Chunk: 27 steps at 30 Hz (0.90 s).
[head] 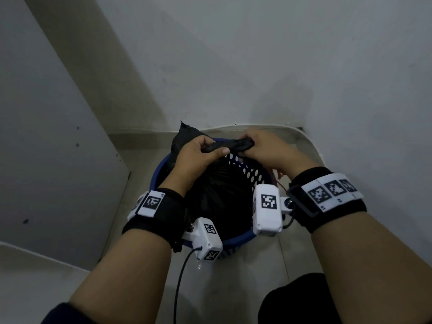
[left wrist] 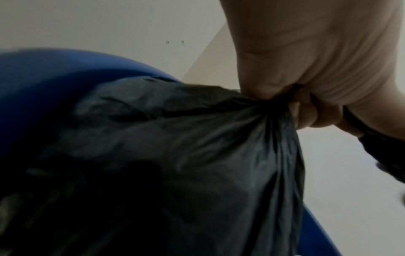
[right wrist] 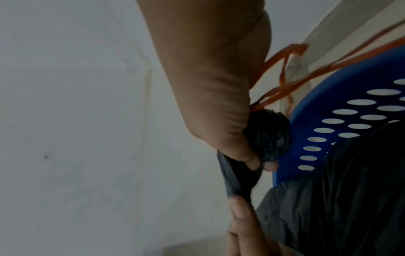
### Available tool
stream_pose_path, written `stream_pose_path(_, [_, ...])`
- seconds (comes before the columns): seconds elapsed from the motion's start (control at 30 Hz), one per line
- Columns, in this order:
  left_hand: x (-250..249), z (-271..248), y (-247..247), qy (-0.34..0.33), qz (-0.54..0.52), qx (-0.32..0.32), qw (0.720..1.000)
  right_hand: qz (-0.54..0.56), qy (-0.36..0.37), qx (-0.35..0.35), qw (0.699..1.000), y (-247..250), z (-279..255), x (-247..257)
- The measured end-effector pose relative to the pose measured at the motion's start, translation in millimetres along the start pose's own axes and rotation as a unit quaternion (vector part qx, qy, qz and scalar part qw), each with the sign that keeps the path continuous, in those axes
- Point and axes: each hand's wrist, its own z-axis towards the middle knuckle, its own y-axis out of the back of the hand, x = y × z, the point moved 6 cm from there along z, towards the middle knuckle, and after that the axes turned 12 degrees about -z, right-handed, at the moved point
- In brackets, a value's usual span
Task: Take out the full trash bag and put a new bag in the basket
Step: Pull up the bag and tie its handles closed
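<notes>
A blue perforated basket (head: 254,175) stands on the floor in a corner, with a black trash bag (head: 217,195) inside it. Both hands hold the bag's gathered top above the basket. My left hand (head: 205,149) grips the twisted black plastic (left wrist: 269,110) between thumb and curled fingers. My right hand (head: 252,146) is closed round the other end of the same twisted bunch (right wrist: 267,136). A loose flap of the bag (head: 184,134) sticks up behind the left hand. The basket rim (left wrist: 65,69) shows blue in the left wrist view, its holed wall (right wrist: 342,121) in the right wrist view.
White walls (head: 257,66) close in behind and to the right. A grey panel (head: 46,136) stands on the left. Thin red-orange strings (right wrist: 285,86) hang over the basket's right rim (head: 278,176). A dark shape (head: 294,300) lies at the lower right on the pale floor (head: 233,288).
</notes>
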Motion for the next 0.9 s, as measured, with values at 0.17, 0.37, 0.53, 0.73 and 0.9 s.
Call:
stream_pose_path(0.17, [-1.4,3.6,7.3,-0.028,0.118,0.004,0.993,0.278,-0.056,0.056,0.957,-6.4,-8.2,-15.3])
stream_pose_path(0.37, [-17.6,2.7,18.8,-0.053,0.278,-0.035,0.958,0.498,-0.087,0.153,0.849,-21.1,-29.6,-15.7])
stream_pose_path(0.53, [-17.2,0.2,14.4,0.056,0.235,0.019,0.970,0.576,-0.090,0.215,0.784,-42.6,-46.2,-5.5])
stream_pose_path(0.73, [-19.3,3.9,17.6,0.075,0.268,0.029,0.960,0.380,-0.143,0.193,0.893,-79.6,-56.9,9.9])
stream_pose_path(0.9, [-28.6,0.6,19.0,0.072,0.301,0.047,0.950,0.383,-0.144,0.139,0.902,-87.2,-46.8,36.4])
